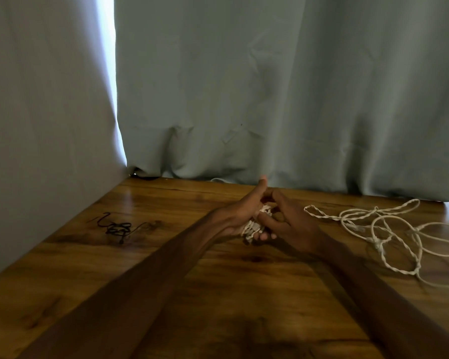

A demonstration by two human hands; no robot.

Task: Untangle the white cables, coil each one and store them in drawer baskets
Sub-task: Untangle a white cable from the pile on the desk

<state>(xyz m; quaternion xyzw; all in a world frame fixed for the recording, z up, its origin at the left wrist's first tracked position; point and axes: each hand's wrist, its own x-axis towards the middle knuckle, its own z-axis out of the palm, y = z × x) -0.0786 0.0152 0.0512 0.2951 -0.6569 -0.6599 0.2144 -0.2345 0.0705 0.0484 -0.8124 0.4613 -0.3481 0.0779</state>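
So that the loops stay neat, the left hand (232, 216) curls round a small white bundle (257, 225) over the table (218, 294), and the right hand (292, 225) curls its fingers on it too. Farther right, more white cables (389, 229) lie tangled, maybe waiting their turn

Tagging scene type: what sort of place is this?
Probably a home room or curtained-off recording corner: wood-grain table, grey-blue curtains hung behind it with daylight in the gap, loose white cables and a black cord; left hand and right hand hold a white cable bundle.

Grey-green curtains (270, 99) behind wooden table (218, 294)
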